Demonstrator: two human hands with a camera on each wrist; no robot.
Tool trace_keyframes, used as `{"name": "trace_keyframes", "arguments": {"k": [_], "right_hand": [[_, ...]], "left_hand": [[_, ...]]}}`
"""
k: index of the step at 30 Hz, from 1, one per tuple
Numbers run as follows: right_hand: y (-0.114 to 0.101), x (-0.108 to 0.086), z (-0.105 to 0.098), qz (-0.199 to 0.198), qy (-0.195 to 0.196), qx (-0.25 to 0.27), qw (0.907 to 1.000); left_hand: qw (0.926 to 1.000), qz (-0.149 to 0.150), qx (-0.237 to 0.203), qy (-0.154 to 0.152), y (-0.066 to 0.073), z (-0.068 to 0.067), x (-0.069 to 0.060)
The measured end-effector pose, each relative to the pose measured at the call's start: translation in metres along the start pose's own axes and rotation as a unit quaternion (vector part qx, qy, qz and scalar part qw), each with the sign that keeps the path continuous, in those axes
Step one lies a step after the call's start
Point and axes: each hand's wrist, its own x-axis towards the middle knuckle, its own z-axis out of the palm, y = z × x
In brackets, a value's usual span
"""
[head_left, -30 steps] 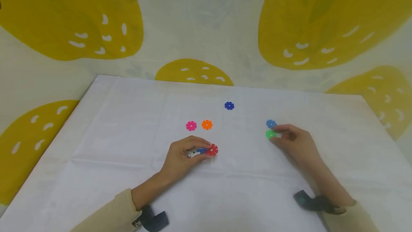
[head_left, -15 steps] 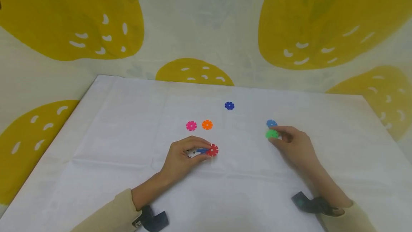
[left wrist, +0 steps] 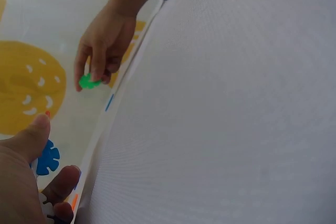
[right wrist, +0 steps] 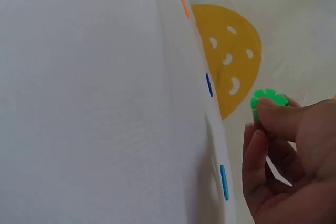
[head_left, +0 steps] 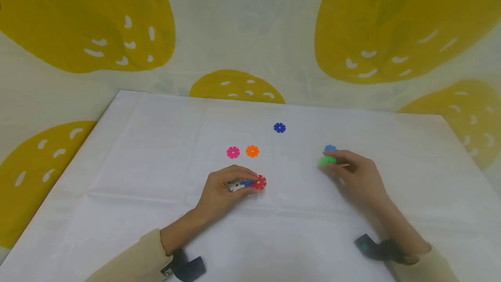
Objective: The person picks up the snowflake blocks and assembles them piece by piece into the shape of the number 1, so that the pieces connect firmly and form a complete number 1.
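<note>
In the head view, my left hand (head_left: pixel 221 193) pinches a joined group of notched interlocking discs. Its red disc (head_left: pixel 260 182) is at the fingertips, with a blue disc (head_left: pixel 246 183) and a white disc (head_left: pixel 236 186) behind it, partly covered by the fingers. Over at the right, my right hand (head_left: pixel 362 177) pinches a green interlocking disc (head_left: pixel 328 160) between thumb and forefinger. The right wrist view shows that green disc (right wrist: pixel 266 97) raised above the tabletop. A light blue disc (head_left: pixel 330 148) lies just behind it, partly hidden by the fingers.
On the white-covered table (head_left: pixel 148 151) lie a pink disc (head_left: pixel 233 152) and an orange disc (head_left: pixel 252 151) side by side. Farther back is a dark blue disc (head_left: pixel 279 128). A cloth with yellow patterns (head_left: pixel 242 34) hangs behind the table's far edge.
The right hand has taken the green disc off the table and raised it slightly, shifting it a little away from its earlier spot. My left hand has stayed in place.
</note>
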Motion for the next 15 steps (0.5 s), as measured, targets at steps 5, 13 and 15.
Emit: {"name": "trace_keyframes", "arguments": {"k": [5,13,15], "right_hand": [[-0.016,-0.002,0.004,-0.018,-0.033,0.021,0.9991],[-0.039,-0.008,0.014,-0.035,-0.078,0.003,0.9963],[-0.047,-0.012,0.018,-0.051,-0.093,0.023,0.9941]], "left_hand": [[1.0000,0.009,-0.002,-0.002,-0.003,0.000,-0.001],[0.9995,0.031,-0.004,0.010,-0.008,0.010,-0.003],[0.9993,0.037,-0.003,0.012,-0.008,0.014,-0.003]]}}
